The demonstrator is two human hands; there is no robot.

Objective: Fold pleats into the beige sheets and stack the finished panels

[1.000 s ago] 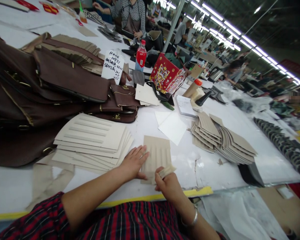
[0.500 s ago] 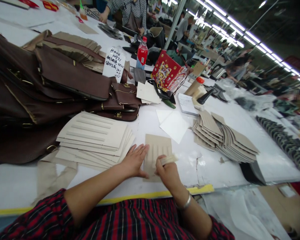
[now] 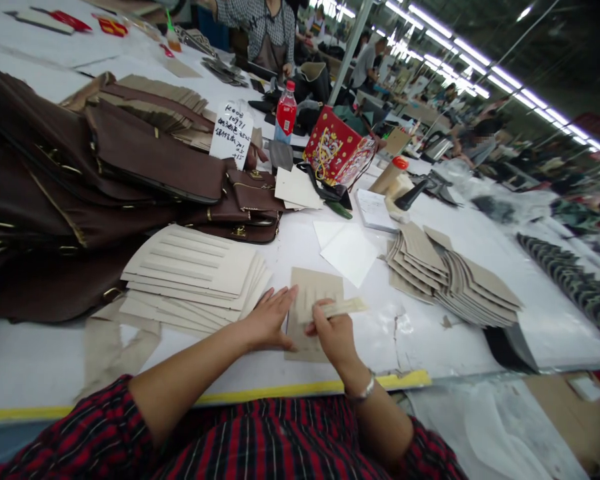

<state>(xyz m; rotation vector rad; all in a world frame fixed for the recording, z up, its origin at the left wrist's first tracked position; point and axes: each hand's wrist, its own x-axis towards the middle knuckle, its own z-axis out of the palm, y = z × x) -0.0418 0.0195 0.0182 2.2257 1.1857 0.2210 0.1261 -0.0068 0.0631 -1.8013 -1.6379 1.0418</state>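
On my feed, the left hand is spread flat against the left edge of a tan panel, low centre of the frame on the white desk. The right hand pinches a pale strip over that panel, hiding part of its ridges from me.

At upper centre, I can't make out the fill level in the red-capped bottle or see inside the red patterned bag. A green-tipped bottle, upper left, holds orange liquid. Brown leather bags run off the left edge. I can read "10991" on the handwritten card; its lower lines blur.
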